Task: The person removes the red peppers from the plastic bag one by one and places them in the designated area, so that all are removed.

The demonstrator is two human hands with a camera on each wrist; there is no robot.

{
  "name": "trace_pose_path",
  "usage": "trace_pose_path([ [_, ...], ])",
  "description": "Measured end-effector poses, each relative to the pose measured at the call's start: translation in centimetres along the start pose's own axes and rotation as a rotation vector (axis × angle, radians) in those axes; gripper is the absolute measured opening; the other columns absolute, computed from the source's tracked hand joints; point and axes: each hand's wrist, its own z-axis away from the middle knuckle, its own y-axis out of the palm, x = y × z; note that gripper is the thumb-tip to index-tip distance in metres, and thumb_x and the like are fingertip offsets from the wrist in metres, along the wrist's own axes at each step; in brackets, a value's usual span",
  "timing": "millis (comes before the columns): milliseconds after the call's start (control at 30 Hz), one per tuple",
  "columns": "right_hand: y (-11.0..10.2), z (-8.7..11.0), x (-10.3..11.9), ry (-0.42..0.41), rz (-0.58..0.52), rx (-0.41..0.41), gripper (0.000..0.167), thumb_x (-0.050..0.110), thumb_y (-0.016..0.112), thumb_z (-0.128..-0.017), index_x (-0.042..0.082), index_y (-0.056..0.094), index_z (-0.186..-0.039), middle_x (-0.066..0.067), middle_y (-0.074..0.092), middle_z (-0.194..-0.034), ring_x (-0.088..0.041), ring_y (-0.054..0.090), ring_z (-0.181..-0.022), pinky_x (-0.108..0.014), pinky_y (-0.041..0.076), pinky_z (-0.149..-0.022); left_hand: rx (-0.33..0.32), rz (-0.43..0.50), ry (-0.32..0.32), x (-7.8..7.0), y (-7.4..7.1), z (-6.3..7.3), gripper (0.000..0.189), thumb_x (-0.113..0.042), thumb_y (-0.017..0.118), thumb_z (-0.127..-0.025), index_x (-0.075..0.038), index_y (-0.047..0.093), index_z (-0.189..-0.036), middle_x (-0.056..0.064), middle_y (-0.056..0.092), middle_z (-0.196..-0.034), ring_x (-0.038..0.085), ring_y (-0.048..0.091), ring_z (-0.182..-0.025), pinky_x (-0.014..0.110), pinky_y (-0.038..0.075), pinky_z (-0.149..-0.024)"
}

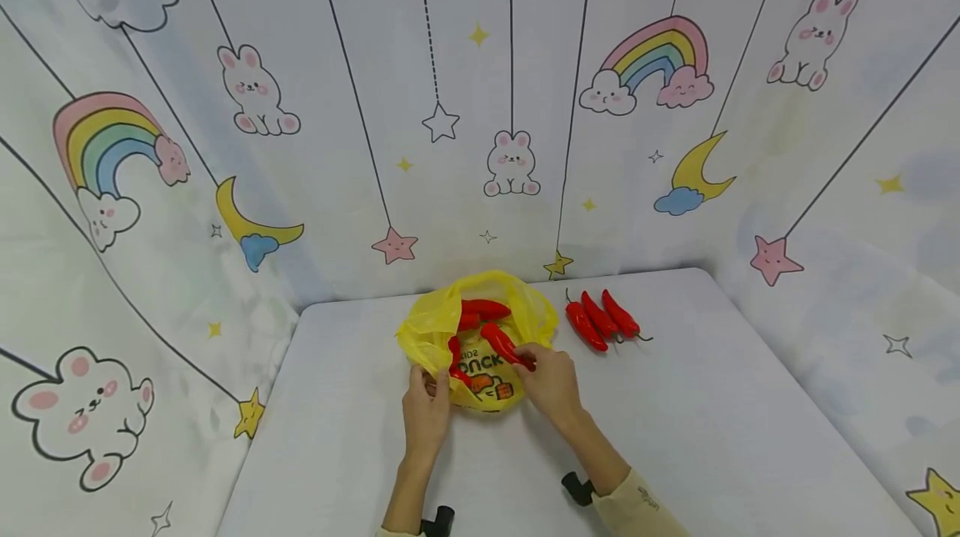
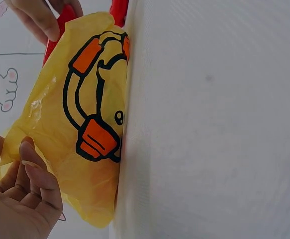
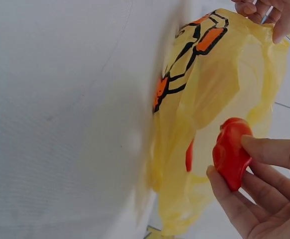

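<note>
Pale right sleeve (image 1: 637, 508) at the bottom edge, a red pepper (image 1: 498, 343) at the bag's mouth

Both forearms come up from the bottom of the frame toward a yellow bag (image 1: 427, 324) near its centre. At the pepper's lower-right end, the right hand (image 1: 551, 383) pinches it between thumb and fingers. From that grip the pepper runs toward the upper left, its long axis slanting across the bag's opening, free end inward. In the left wrist view part of it passes behind the bag's edge; how deep it reaches, I cannot tell.

Across the opening, on its lower-left side, the left hand (image 1: 426, 412) pinches the bag's rim, with no pepper in its fingers. Of the two, the right hand is plainly nearer the slanting pepper.

More peppers (image 1: 486, 308) show within the bag, some toward its upper side and some along its left wall, close to the left hand.

Three loose peppers (image 1: 597, 316) lie side by side on the white table (image 1: 337, 437), right of the bag and above the right hand, which is the nearer hand to them. Their long axes slope from upper left to lower right, much like the held pepper's.
</note>
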Motion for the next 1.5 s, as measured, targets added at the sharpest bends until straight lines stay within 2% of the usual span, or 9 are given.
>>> trace_pose_path([
  [333,-1.1,-0.3,0.2,-0.009,-0.011,-0.050,0.024,0.010,0.087,-0.085,0.011,0.080,-0.109,-0.005,0.078,-0.095,-0.015,0.064,-0.075,-0.031,0.059,-0.068,0.000,0.007,-0.010,0.3,0.0,0.0,0.021,-0.028,0.062,-0.106,-0.009,0.055,-0.109,0.002,0.061,-0.083,0.016,0.056,-0.071,0.026,0.049,-0.059],
  [600,-1.7,-0.6,-0.4,0.016,-0.015,-0.073,0.026,0.012,0.086,-0.087,0.011,0.080,-0.112,-0.006,0.078,-0.103,-0.021,0.071,-0.089,-0.035,0.062,-0.075,0.010,0.010,-0.025,0.4,0.0,0.0,0.022,-0.029,0.061,-0.107,-0.008,0.055,-0.109,0.003,0.060,-0.083,0.016,0.055,-0.072,0.026,0.048,-0.060],
  [900,-2.3,-1.0,-1.0,0.054,-0.046,-0.086,0.025,0.012,0.084,-0.089,0.012,0.079,-0.113,-0.007,0.077,-0.103,-0.020,0.070,-0.085,-0.033,0.062,-0.071,0.010,0.012,-0.029,0.4,0.1,0.0,0.020,-0.027,0.061,-0.107,-0.008,0.055,-0.109,0.003,0.061,-0.084,0.016,0.056,-0.072,0.026,0.049,-0.060],
  [1233,-2.6,-1.3,-1.9,0.032,-0.065,-0.132,0.024,0.013,0.084,-0.089,0.011,0.079,-0.113,-0.006,0.078,-0.104,-0.021,0.073,-0.091,-0.037,0.063,-0.077,0.011,0.011,-0.027,0.4,0.1,0.0,0.020,-0.028,0.061,-0.107,-0.009,0.056,-0.111,0.002,0.062,-0.085,0.016,0.057,-0.073,0.026,0.050,-0.061],
  [1500,-2.9,-1.2,-2.2,0.028,-0.077,-0.174,0.026,0.014,0.085,-0.088,0.009,0.079,-0.113,-0.008,0.078,-0.103,-0.025,0.073,-0.092,-0.041,0.063,-0.076,0.015,0.008,-0.020,0.3,0.1,-0.1,0.022,-0.029,0.061,-0.107,-0.007,0.055,-0.111,0.003,0.062,-0.085,0.016,0.056,-0.073,0.026,0.050,-0.061],
])
